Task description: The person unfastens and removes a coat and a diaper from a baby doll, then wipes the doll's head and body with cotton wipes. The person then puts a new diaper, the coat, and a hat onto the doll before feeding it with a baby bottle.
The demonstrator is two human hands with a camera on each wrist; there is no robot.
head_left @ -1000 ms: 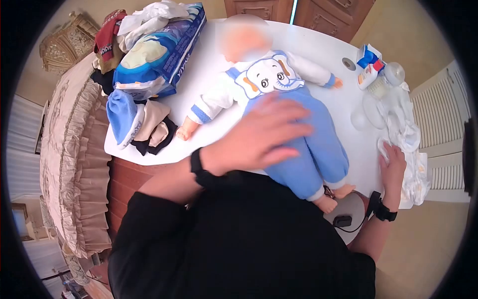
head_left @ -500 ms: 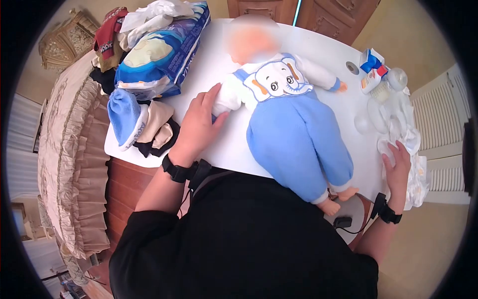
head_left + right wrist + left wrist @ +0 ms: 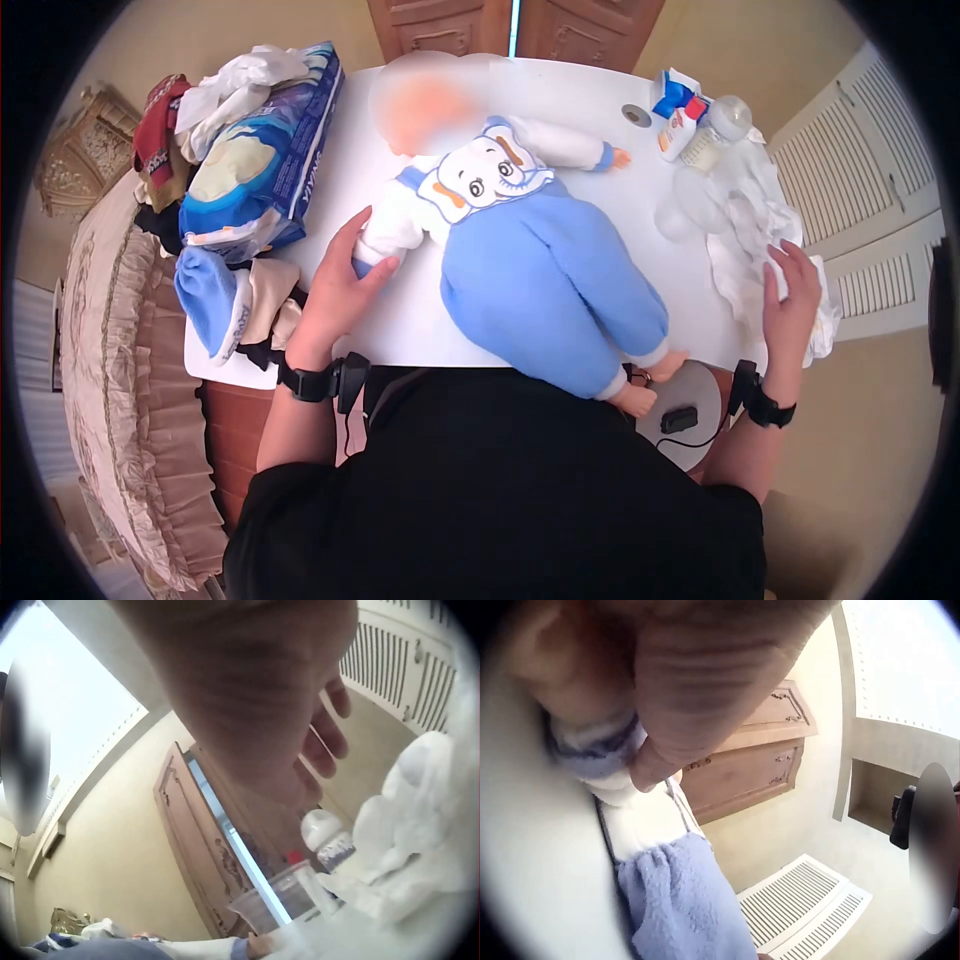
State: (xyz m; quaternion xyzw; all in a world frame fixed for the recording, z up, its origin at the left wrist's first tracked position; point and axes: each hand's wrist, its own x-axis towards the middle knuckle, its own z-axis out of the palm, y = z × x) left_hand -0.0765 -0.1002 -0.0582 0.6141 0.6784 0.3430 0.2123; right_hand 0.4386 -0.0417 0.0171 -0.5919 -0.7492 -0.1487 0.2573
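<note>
A baby doll (image 3: 545, 270) in a white and blue outfit with an elephant bib lies on its back on the white table (image 3: 420, 330). My left hand (image 3: 340, 285) is around its sleeved arm (image 3: 392, 232) near the blue cuff, thumb on one side and fingers on the other. The left wrist view shows the thumb against the white sleeve (image 3: 615, 787); the doll's hand is hidden under my palm. At the right edge, my right hand (image 3: 793, 300) is over white cloths (image 3: 740, 235), its fingers loosely spread. In the right wrist view those cloths (image 3: 412, 817) lie beside the fingers.
On the left lie a blue diaper pack (image 3: 250, 170) topped with clothes, a blue knit cap (image 3: 207, 300) and beige fabric (image 3: 270, 295). At the back right stand a red-capped white bottle (image 3: 682, 130), a clear plastic container (image 3: 274, 900) and a feeding bottle (image 3: 324, 832). A bed (image 3: 120, 400) is at far left.
My left hand has moved from over the doll's body to its arm on the left and stays there. The right hand has stayed by the cloths. The head view has shifted.
</note>
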